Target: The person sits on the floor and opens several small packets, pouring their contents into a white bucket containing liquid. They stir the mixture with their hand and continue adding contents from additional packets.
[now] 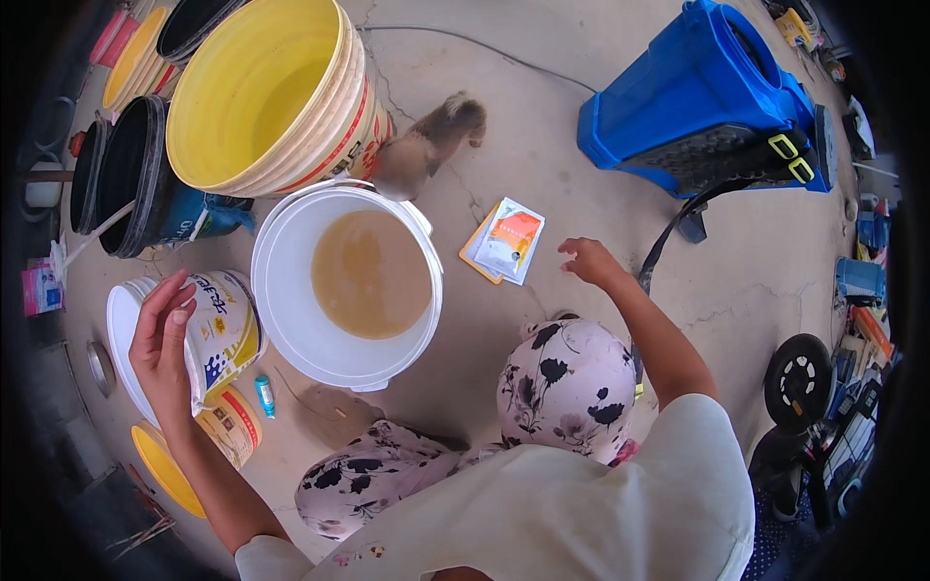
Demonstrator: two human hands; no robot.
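Note:
My left hand is raised in front of a white printed bucket, with nothing seen in its fingers; whether it touches the bucket I cannot tell. My right hand hovers over the concrete floor, fingers loosely bent and empty. Just left of it lie overlapping foil sachets, the top one orange and silver. Between my hands stands a white plastic bucket holding cloudy tan liquid. A small furry brown animal, partly blurred, is by that bucket's far rim.
A large yellow-lined bucket and black buckets crowd the far left. A blue backpack sprayer tank with a black strap lies far right. Near my left knee are a small teal bottle and a yellow-rimmed bucket.

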